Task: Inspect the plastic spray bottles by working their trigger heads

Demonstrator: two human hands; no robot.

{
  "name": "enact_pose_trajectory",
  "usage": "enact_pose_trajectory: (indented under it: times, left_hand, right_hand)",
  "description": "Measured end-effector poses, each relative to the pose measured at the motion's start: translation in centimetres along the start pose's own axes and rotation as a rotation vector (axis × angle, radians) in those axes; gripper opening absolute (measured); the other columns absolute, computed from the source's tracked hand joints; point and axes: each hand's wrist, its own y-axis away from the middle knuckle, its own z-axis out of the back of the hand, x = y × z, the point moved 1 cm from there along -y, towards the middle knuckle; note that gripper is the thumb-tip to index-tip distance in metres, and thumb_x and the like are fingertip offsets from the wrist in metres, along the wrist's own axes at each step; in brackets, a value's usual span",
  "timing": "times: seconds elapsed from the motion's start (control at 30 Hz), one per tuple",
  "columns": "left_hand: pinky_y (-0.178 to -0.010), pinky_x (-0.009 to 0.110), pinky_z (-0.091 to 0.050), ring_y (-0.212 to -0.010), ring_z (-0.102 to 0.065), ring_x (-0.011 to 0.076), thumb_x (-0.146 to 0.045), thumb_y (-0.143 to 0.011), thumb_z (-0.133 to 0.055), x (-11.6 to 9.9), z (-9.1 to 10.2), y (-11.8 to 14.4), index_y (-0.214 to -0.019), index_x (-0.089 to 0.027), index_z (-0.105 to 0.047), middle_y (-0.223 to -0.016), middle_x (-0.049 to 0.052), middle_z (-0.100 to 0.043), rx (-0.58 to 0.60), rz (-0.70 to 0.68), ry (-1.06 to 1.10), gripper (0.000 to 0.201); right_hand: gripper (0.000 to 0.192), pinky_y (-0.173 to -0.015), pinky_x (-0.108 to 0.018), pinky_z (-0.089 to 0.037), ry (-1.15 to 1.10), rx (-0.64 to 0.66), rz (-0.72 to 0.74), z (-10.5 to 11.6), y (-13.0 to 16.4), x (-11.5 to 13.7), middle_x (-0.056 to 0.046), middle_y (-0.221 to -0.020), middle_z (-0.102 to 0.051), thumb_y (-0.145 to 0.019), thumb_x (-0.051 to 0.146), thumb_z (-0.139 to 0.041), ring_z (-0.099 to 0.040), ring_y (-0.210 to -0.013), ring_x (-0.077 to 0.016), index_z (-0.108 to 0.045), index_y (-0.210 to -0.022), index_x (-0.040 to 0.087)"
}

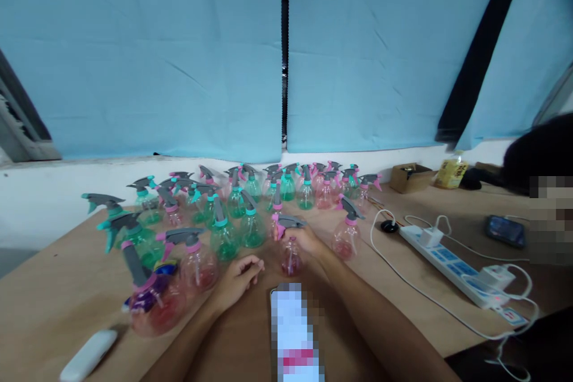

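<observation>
At the left edge of the table point(49, 298) lies a white case point(89, 355). Just beyond it, a pink spray bottle point(159, 310) stands in front of a purple thing point(166, 286), partly hiding it. Green and pink bottles crowd the area behind, back toward the wall under the blue curtain point(147, 54), many overlapping. The left hand point(242, 277) rests near the front bottles, its fingers loosely curled, with nothing visible in them. Between the forearms lies a phone point(293, 334), its screen blurred out. Just past it, the right hand point(307, 240) has its fingers wrapped round the neck of a small pink bottle point(290, 262), close before the crowded rows. Another pink bottle point(346, 240) stands right of that hand. Farther right, a white cable point(389, 262) loops beside a power strip point(447, 262) with plugged-in chargers; behind are a cardboard box point(409, 179) and a yellow pack point(451, 173). A second phone point(505, 231) lies near another person at the edge.
</observation>
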Motion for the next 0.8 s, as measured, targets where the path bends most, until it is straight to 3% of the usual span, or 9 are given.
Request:
enact_pose_trajectory:
  times: [0.5, 0.63, 0.8]
  left_hand:
    - [-0.054, 0.023, -0.030, -0.053, -0.044, 0.0113, -0.058, -0.089, -0.048, -0.45, 0.02, 0.04, -0.083, -0.018, -0.064, -0.061, -0.004, -0.051, -0.003, 0.000, -0.008, 0.043]
    - [-0.054, 0.023, -0.030, -0.053, -0.043, 0.0112, -0.058, -0.089, -0.048, -0.48, 0.00, 0.05, -0.083, -0.017, -0.063, -0.060, -0.005, -0.051, 0.006, -0.011, 0.003, 0.043]
    - [-0.054, 0.023, -0.031, -0.052, -0.043, 0.0112, -0.058, -0.089, -0.047, -0.67, 0.04, 0.13, -0.083, -0.017, -0.064, -0.060, -0.004, -0.051, -0.005, -0.015, -0.021, 0.045]
  right_hand:
    - [0.021, -0.057, -0.025, -0.039, 0.017, -0.048, -0.041, -0.31, 0.01, -0.12, -0.001, -0.066, -0.062, -0.059, 0.019, -0.053, -0.053, -0.061, -0.0142, -0.071, -0.069, 0.018]
    - [0.020, -0.057, -0.025, -0.040, 0.015, -0.007, -0.070, -0.43, -0.03, 0.09, -0.001, -0.066, -0.062, -0.057, 0.020, -0.055, -0.051, -0.061, -0.0142, -0.071, -0.070, 0.019]
    - [0.017, -0.059, -0.026, -0.041, 0.049, -0.078, -0.092, -0.73, 0.01, 0.02, -0.001, -0.061, -0.059, -0.057, 0.022, -0.055, -0.052, -0.061, -0.0155, -0.069, -0.064, 0.018]
